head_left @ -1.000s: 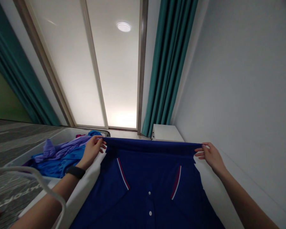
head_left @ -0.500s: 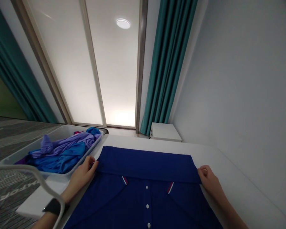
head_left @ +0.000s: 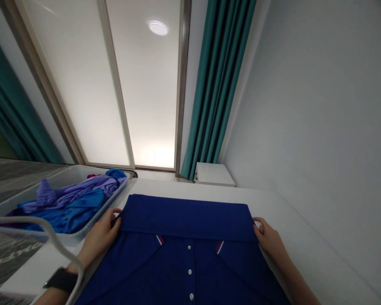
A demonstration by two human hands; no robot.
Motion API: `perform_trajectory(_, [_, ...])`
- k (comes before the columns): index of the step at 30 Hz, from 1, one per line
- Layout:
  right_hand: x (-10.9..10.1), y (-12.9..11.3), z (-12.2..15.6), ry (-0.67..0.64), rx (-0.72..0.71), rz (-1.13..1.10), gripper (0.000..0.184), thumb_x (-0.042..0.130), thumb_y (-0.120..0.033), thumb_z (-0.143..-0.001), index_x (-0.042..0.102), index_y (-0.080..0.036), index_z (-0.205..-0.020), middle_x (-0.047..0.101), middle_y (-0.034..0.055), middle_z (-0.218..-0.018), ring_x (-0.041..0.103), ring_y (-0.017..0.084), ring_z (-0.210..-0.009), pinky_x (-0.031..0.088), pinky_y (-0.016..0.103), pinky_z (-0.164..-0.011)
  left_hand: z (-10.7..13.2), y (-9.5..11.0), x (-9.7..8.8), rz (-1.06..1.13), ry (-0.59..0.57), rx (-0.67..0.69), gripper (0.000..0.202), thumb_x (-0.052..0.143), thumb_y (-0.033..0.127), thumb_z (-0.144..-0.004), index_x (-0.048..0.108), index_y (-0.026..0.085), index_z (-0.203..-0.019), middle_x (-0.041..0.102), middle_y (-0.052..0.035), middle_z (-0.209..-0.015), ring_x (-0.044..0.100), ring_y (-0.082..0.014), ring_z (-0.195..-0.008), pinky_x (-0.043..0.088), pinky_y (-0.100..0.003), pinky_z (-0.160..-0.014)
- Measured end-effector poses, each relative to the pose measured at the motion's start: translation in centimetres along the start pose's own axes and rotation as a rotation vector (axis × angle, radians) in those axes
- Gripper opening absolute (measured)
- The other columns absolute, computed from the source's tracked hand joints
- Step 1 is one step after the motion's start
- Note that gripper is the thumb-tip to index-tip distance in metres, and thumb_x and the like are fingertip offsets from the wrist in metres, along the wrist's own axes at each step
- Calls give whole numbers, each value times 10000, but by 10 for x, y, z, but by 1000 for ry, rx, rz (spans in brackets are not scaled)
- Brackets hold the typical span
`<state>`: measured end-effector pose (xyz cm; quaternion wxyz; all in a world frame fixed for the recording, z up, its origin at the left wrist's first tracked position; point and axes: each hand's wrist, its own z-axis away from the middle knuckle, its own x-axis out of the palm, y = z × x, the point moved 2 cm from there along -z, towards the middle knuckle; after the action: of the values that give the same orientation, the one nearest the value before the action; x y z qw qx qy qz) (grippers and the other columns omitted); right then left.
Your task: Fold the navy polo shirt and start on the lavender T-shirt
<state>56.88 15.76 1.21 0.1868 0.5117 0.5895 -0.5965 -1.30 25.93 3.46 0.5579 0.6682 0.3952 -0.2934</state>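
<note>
A navy blue buttoned shirt (head_left: 174,262) lies spread on the white table, its far end folded over toward me in a wide straight band. White buttons run down the middle, and a short red-and-white striped trim shows on each side. At the band's left edge, my left hand (head_left: 104,228) is closed, thumb and fingers pinching the fabric. My right hand (head_left: 271,239) grips the band's right edge between thumb and forefinger. The shirt's near end runs out of view at the bottom.
A pale plastic bin (head_left: 79,235) of crumpled purple and blue clothes (head_left: 79,203) stands left of the table (head_left: 206,186). A whitish curved tube (head_left: 55,241) crosses in front at lower left. Beyond the table is a small white cabinet (head_left: 213,173); a wall (head_left: 320,127) rises at right.
The whole view has shifted slightly, so things sit a little further left. Both hands stay at the folded band's edges, and the shirt's fold looks the same.
</note>
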Motion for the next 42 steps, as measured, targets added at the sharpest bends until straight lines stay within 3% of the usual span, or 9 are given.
perform_trajectory(4, [5, 5, -2, 9, -22, 44, 432, 361, -474, -794, 614, -217, -1032, 504, -39, -494, 550, 207, -490, 351, 298, -533, 0, 4, -1, 1, 8, 28, 391, 392, 468, -826, 533, 244, -1113, 697, -6, -791, 694, -235, -706, 467, -279, -620])
perform_trajectory(11, [7, 10, -1, -9, -36, 86, 462, 336, -489, -805, 596, -216, -1072, 543, -34, -534, 586, 210, -504, 384, 304, -562, -10, -5, 0, 162, -9, -47, 465, 451, 514, -774, 524, 241, -1144, 715, -18, -865, 701, -251, -822, 510, -328, -744])
perform_trajectory(15, [9, 10, -2, -20, -43, 163, 512, 302, -515, -844, 573, -202, -1146, 618, -2, -618, 634, 240, -570, 417, 328, -598, -17, -6, 2, 212, -38, -18, 570, 465, 536, -760, 503, 205, -1222, 707, -40, -936, 694, -247, -822, 514, -345, -788])
perform_trajectory(21, [13, 16, -19, -86, 5, 225, 471, 358, -452, -868, 600, -200, -1185, 697, 54, -705, 690, 279, -692, 478, 359, -675, -44, 2, 11, 112, -61, 14, 609, 472, 449, -784, 487, 118, -1294, 680, -112, -1059, 674, -266, -887, 511, -374, -824])
perform_trajectory(24, [16, 17, -35, -126, 29, 256, 444, 352, -378, -891, 623, -185, -1185, 737, 103, -852, 704, 283, -806, 493, 362, -743, -62, 8, 18, 33, -27, -1, 590, 456, 379, -819, 492, 48, -1306, 674, -160, -1109, 653, -274, -1002, 477, -361, -910])
perform_trajectory(29, [18, 8, -69, -151, 89, 335, 458, 284, -327, -939, 640, -156, -1172, 703, 137, -1120, 676, 267, -996, 476, 340, -847, -86, 10, 31, -12, -33, -43, 440, 395, 351, -890, 637, 77, -1135, 706, -162, -1089, 656, -269, -1026, 468, -329, -910])
perform_trajectory(33, [21, 1, -91, -153, 124, 320, 404, 321, -363, -949, 673, -175, -1014, 719, 126, -1046, 675, 263, -962, 477, 319, -778, -95, 8, 34, -16, -38, -40, 375, 406, 318, -877, 686, 109, -1015, 724, -146, -1042, 670, -265, -979, 476, -314, -861])
perform_trajectory(37, [27, -1, -96, -126, 160, 320, 322, 365, -357, -941, 633, -180, -968, 719, 105, -938, 676, 242, -855, 459, 299, -709, -99, 9, 32, -11, -41, -4, 341, 411, 325, -869, 687, 127, -903, 727, -127, -957, 669, -257, -934, 472, -304, -830])
perform_trajectory(42, [31, -3, -92, -29, 41, 280, 274, 350, -321, -940, 590, -190, -928, 692, 96, -904, 655, 228, -855, 445, 298, -746, -97, 9, 29, -10, -11, 16, 352, 367, 369, -883, 633, 144, -835, 698, -112, -870, 661, -249, -869, 470, -313, -806])
